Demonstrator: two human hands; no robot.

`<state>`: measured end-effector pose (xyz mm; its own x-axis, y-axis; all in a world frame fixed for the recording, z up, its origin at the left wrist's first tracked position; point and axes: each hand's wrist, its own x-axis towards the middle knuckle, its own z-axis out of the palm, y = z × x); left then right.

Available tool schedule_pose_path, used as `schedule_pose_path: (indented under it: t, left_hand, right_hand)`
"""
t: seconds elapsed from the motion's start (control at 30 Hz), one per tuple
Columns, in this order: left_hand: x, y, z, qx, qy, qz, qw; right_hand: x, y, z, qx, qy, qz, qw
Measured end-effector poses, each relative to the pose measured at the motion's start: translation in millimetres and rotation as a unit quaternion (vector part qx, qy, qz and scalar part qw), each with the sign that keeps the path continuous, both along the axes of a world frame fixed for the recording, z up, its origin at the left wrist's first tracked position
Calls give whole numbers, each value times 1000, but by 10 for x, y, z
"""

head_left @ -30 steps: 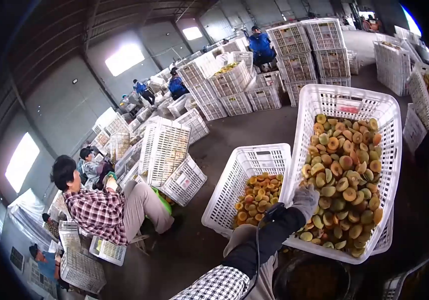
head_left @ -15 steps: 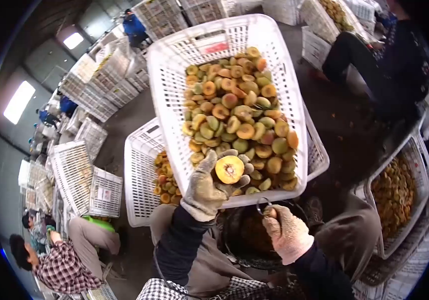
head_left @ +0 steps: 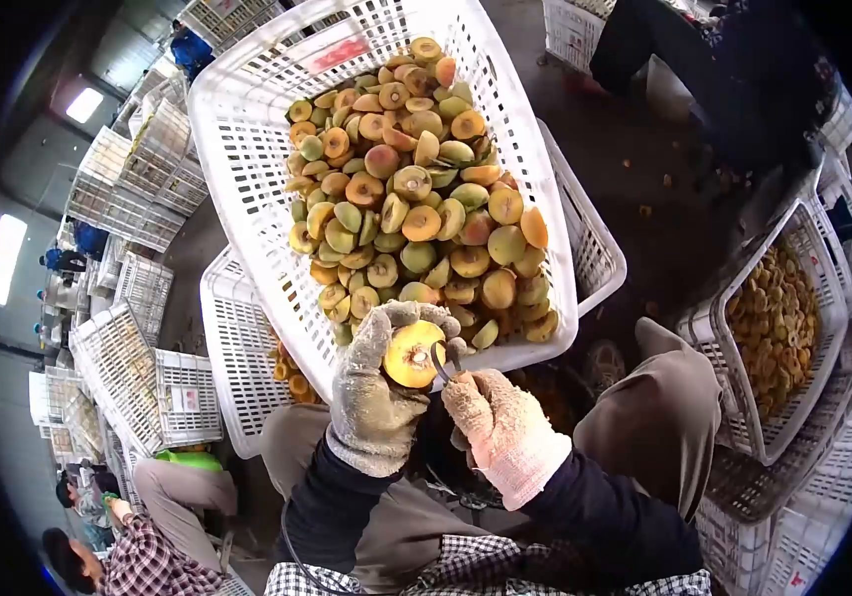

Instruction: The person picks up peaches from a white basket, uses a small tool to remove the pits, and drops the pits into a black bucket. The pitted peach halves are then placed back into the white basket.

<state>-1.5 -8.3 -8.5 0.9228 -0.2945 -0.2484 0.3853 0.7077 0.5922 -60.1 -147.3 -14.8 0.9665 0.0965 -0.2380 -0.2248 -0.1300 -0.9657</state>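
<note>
My gloved left hand grips a halved peach, its yellow cut face turned up towards me. In my gloved right hand is a small pitting tool with a curved metal loop. The loop's end touches the cut face near the brown pit hollow at the middle. Both hands are at the near edge of a white plastic crate, tilted and heaped with peach halves, some cut side up and others skin side up. The tool's handle is mostly hidden in my right fingers.
Under the tilted crate is another white crate with orange fruit. A crate of cut fruit stands at the right. A person in dark clothes sits at upper right; a person in a checked shirt sits at lower left.
My right hand has moved up and left, bringing the tool's loop onto the peach half. My left hand still holds that half. The whole view has shifted, with the crate now further left and higher.
</note>
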Motion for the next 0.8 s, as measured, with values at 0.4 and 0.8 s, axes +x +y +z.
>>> schedule_pose_path:
  t: [0.4, 0.8]
  left_hand:
    - [-58, -97, 14, 199, -73, 49, 976]
    - [-199, -262, 7, 257, -146, 85, 952]
  right_hand:
    - [29, -92, 292, 396, 334, -7, 855]
    - [22, -164, 268, 371, 297, 28, 879]
